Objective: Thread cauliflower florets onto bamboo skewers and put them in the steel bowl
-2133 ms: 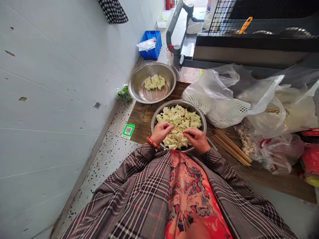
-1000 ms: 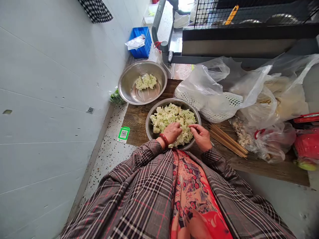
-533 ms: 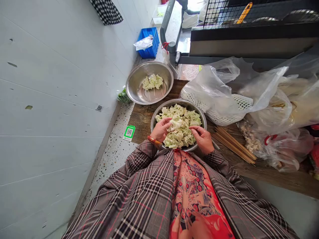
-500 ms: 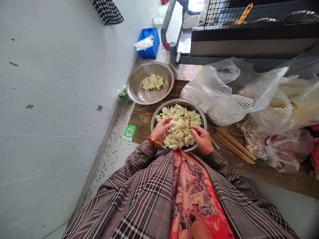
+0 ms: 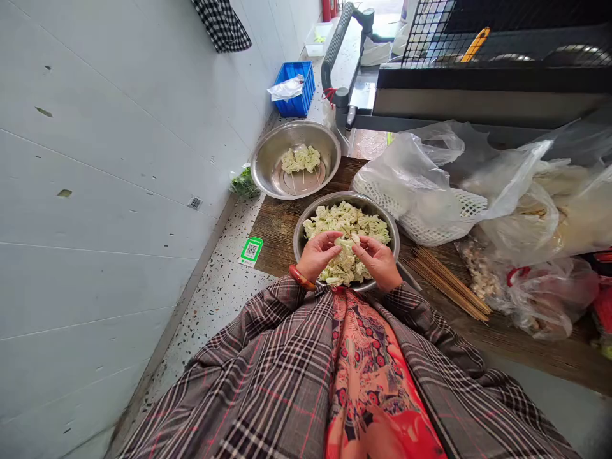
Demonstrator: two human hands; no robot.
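Observation:
My left hand (image 5: 318, 254) has its thumb and fingers closed on a pale cauliflower floret (image 5: 345, 243). From the other side, my right hand (image 5: 380, 261) pinches at the same floret; whether a thin stick lies between its fingers cannot be made out. Both hands are over a steel bowl (image 5: 297, 237) filled with loose cauliflower pieces (image 5: 342, 218). Behind it to the left, a wider steel basin (image 5: 261, 167) holds several skewered cauliflower pieces (image 5: 301, 159), their sticks pointing toward me. A bundle of bamboo skewers (image 5: 447, 284) lies on the wooden board right of the bowl.
Plastic bags (image 5: 415, 172) and a white mesh basket (image 5: 430, 223) crowd the right side. A blue crate (image 5: 299, 95) stands behind the basin, beside a grey metal frame (image 5: 340, 51). The white wall (image 5: 105, 191) borders the left. A green QR card (image 5: 251, 252) lies near the board's edge.
My hands have come closer together, and my right fingers have moved left onto the floret. The whole view has shifted slightly; bowl, basin and skewers stay where they were.

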